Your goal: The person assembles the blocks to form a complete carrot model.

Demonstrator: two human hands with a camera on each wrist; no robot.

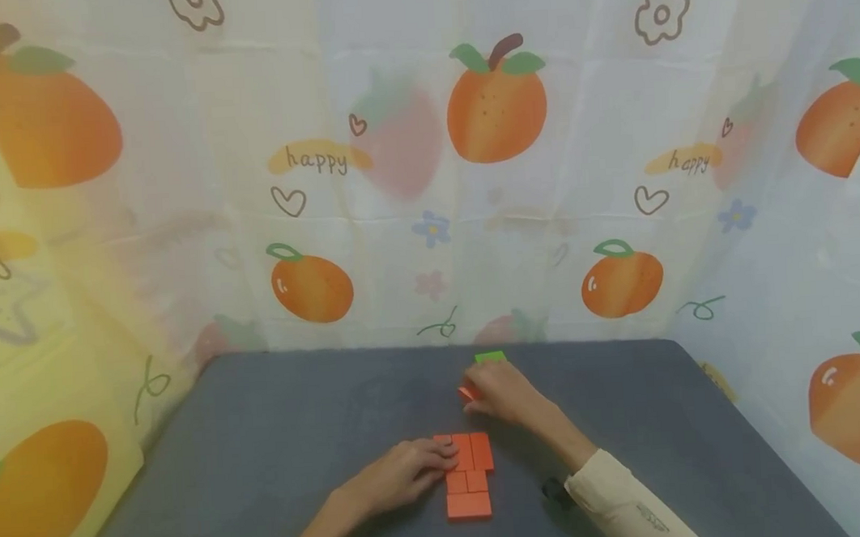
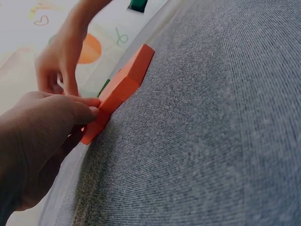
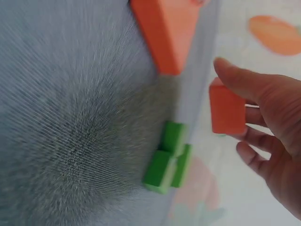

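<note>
The right hand (image 1: 505,392) pinched 1 orange block (image 3: 227,111) between thumb and fingertips, at 12 o'clock from the orange block arrangement (image 1: 476,481). The left hand (image 1: 404,471), fingers loosely extended, touched the arrangement's 9 o'clock edge. Green blocks (image 3: 159,171) lay at 1 o'clock from the pinched block.

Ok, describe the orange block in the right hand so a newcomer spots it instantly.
On the dark gray table, find the cluster of orange blocks that the left hand touches. Beyond it, near green blocks, the right hand holds one orange block. It is the only orange one held apart from the cluster.
</note>
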